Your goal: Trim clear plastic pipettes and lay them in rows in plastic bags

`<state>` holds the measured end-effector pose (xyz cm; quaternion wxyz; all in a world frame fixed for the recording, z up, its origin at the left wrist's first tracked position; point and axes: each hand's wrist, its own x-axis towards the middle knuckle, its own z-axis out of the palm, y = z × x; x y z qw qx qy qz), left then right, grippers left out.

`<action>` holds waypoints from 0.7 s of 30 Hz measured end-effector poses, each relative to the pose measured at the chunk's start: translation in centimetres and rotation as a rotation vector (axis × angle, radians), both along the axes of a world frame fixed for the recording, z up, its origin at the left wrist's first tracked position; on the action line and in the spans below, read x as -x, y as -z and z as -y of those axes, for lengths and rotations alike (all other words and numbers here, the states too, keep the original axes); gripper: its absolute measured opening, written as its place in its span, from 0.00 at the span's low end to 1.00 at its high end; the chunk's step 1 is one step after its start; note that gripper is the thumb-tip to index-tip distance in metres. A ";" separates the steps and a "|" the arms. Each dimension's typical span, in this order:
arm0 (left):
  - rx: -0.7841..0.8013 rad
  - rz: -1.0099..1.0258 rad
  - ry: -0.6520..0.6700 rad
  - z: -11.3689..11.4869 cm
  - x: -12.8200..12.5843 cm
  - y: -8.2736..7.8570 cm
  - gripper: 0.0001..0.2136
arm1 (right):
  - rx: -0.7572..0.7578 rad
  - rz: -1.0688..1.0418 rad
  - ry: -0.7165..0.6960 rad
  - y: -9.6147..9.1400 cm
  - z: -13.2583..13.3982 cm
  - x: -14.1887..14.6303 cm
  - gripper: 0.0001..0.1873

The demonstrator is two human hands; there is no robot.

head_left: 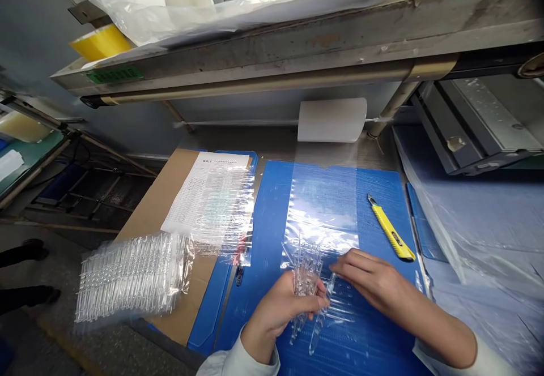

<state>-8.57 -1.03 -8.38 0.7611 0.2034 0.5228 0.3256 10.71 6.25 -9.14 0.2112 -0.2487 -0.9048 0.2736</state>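
The left grip [272, 311] curls shut on clear plastic tubes [306, 274], keeping them together; the open right grip [369, 280] touches one tube [322, 313] at its 9 o'clock.

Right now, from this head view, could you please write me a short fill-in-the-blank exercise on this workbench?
The utility knife has a ____ handle. It lies on a cutting mat coloured ____. The hand gripping the clear plastic bundle is the person's ____ one.

Missing words: yellow; blue; left.
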 end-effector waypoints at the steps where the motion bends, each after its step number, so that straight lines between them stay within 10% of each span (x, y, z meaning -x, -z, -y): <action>1: -0.002 -0.010 -0.015 0.0 0.1 0.1 0.13 | 0.007 0.011 -0.019 -0.1 0.1 -0.1 0.12; 9: -0.110 -0.225 -0.504 -0.3 2.2 1.3 0.25 | -0.011 -0.112 0.235 1.8 0.9 -1.9 0.08; 13: -0.064 -0.188 -0.406 -0.2 3.0 1.2 0.24 | -0.171 -0.088 0.484 4.5 0.3 -2.2 0.06; 21: -0.008 -0.066 -0.222 0.0 3.0 1.1 0.20 | -0.223 -0.019 0.452 6.7 -0.4 -1.9 0.08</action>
